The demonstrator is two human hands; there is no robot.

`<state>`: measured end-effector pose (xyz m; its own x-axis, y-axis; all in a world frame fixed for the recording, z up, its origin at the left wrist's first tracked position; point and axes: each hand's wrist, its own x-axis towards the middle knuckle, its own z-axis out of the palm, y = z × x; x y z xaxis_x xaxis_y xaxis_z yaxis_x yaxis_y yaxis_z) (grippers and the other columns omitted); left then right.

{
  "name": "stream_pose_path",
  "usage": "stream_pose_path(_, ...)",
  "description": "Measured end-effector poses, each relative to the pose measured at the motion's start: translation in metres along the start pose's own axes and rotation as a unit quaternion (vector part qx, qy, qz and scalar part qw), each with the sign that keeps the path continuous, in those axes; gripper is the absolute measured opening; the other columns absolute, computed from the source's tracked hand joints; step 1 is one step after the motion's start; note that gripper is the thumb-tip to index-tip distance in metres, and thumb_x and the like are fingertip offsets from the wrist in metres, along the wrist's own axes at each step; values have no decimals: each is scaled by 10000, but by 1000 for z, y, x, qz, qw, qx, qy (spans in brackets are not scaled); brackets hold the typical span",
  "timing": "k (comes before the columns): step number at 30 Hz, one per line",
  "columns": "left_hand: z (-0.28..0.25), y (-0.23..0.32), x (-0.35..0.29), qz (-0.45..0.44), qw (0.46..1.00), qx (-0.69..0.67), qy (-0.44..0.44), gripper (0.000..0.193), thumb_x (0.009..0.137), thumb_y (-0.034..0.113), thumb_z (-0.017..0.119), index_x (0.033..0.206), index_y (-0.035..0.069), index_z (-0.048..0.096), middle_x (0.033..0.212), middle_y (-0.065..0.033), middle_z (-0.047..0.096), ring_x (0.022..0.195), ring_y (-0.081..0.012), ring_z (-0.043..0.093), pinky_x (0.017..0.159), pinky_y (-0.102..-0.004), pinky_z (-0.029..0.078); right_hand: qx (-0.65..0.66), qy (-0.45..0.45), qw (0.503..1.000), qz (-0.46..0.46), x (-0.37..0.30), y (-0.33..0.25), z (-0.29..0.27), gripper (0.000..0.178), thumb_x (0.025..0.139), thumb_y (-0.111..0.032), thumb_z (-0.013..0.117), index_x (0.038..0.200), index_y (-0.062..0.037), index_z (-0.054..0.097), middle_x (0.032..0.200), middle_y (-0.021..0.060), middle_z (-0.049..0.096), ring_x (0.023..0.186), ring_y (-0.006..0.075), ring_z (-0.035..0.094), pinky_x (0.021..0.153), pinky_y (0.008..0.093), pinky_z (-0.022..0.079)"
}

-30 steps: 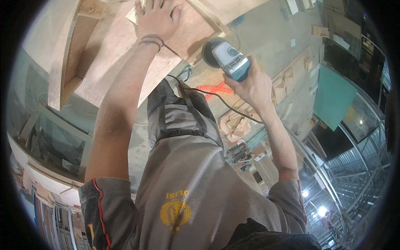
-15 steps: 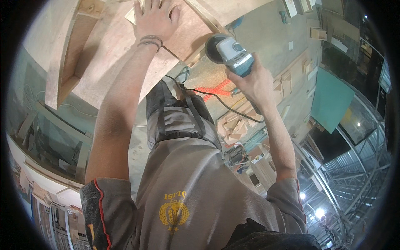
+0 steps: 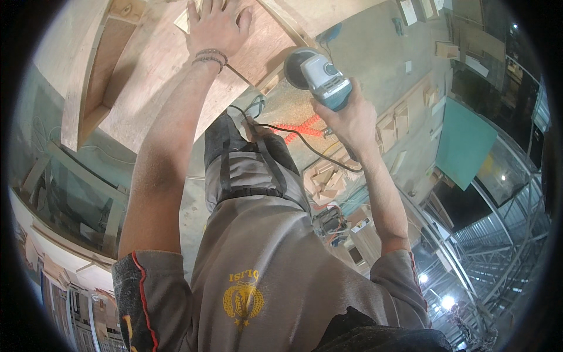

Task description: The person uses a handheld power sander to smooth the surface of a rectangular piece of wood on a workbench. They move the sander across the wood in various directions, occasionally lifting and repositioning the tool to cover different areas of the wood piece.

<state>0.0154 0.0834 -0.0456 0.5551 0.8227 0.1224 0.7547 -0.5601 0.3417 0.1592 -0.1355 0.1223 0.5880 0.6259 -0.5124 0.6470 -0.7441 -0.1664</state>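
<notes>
My left hand (image 3: 218, 30) lies with its fingers spread on a pale plywood panel (image 3: 167, 88), a beaded bracelet round the wrist. In my right hand (image 3: 354, 122) is a grey and teal angle grinder (image 3: 329, 83), held by its body, with a dark round disc (image 3: 297, 67) facing left. The disc is close to the corner of a wooden strip (image 3: 287, 26) along the panel's right edge; whether they touch I cannot tell. The grinder's black cord (image 3: 314, 151) hangs below my right hand and loops back toward my legs.
An upright wooden divider (image 3: 88, 88) stands on the panel's left. Sawdust and an orange coiled hose (image 3: 300, 128) lie on the floor beside my feet. Wood offcuts (image 3: 326, 178) are piled to the right, with a green sheet (image 3: 466, 144) farther right.
My right hand and the grinder have shifted slightly left, nearer the wooden strip. My left hand stays in place on the panel.
</notes>
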Motion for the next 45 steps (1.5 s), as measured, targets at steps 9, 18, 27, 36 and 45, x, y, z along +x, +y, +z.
stream_pose_path(9,1,3,3,2,1000,2,3,631,1000,425,491,1529,81,473,1595,-243,407,1516,-365,336,1240,-599,194,-8,-57,998,-24,-6,-1,-1,705,772,-471,803,1247,-18,544,913,244,736,869,425,740,758,489,593)
stream_pose_path(18,3,-2,-3,1,1000,5,4,628,999,422,486,1531,88,469,1596,-235,408,1518,-360,332,1243,-589,196,-2,-6,1000,-14,1,5,5,728,765,-465,810,1264,-12,536,911,241,736,900,419,738,779,484,588)
stream_pose_path(27,2,-1,-3,2,1000,3,17,624,1003,427,483,1538,106,467,1589,-231,424,1509,-362,350,1240,-587,207,7,-46,998,-38,-14,-4,13,657,760,-447,816,1216,-54,552,874,227,733,834,415,737,744,489,581)
stream_pose_path(36,3,-4,-3,6,1000,5,-1,632,1009,439,483,1541,98,461,1602,-230,403,1520,-355,331,1241,-588,201,-35,-133,985,-100,-44,-16,35,703,741,-463,830,1248,-82,527,867,217,727,825,395,744,713,476,584)
stream_pose_path(45,0,-1,-4,13,1000,17,0,636,1006,433,490,1537,83,460,1599,-236,402,1516,-358,339,1234,-590,220,22,-11,998,-52,-21,9,24,692,747,-432,826,1243,-40,545,911,218,741,858,404,743,737,473,582)
